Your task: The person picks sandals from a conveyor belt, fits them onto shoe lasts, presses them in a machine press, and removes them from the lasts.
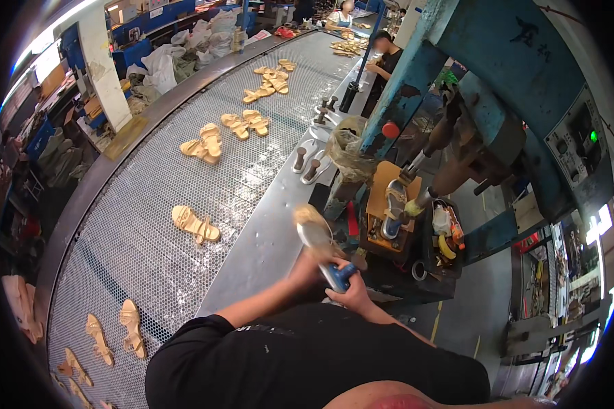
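In front of my chest is a sandal on a shoe last [315, 235], tilted and smeared by motion. Its toe end looks tan and pale, and the heel end of the last is blue. My left hand [307, 267] is closed round its middle, fingers partly blurred. Gripping the blue heel end is my right hand [352, 293]. Just to the right, another sandal on a blue last [394, 204] sits in the press [450, 170], below its metal arms.
Tan sandals [196, 225] lie scattered along the perforated conveyor [150, 184] at left. Metal lasts [312, 167] with dark posts stand on the steel ledge [252, 262]. A tray [450, 255] holds a banana and small items. A co-worker [383, 65] is farther up the line.
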